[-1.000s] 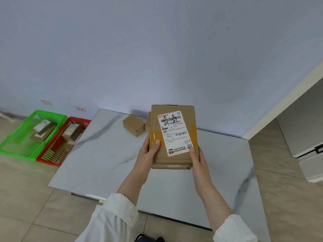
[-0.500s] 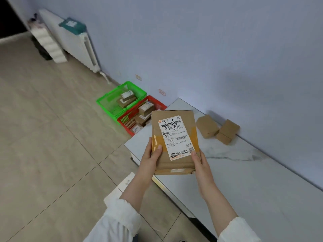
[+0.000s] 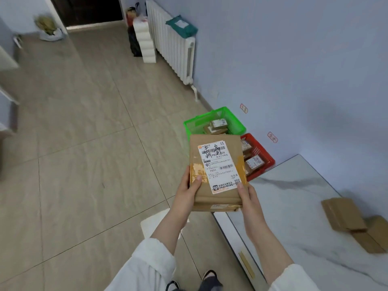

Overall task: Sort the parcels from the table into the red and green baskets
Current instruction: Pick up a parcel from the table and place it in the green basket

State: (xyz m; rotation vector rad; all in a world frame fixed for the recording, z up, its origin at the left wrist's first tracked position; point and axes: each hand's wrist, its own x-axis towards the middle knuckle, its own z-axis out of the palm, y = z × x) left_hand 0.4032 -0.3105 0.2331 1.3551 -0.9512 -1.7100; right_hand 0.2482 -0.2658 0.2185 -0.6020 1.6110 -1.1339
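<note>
A: Where was the parcel (image 3: 217,173)?

B: At frame centre, label up, held over the floor (image 3: 88,156) left of the worktop (image 3: 294,206). The left hand (image 3: 188,194) had its grip closed on the lower left edge, thumb on top; the right hand (image 3: 248,199) gripped the lower right corner.

A: And the baskets?

B: Just above the parcel by the wall: the green basket (image 3: 214,122), then the red basket (image 3: 257,156) to its right, both holding parcels. Two small boxes (image 3: 354,223) lay at lower right on the worktop.

Labelled brown parcel (image 3: 217,173) held above green basket (image 3: 239,127) and red basket (image 3: 266,158), both seemingly part-filled
</note>
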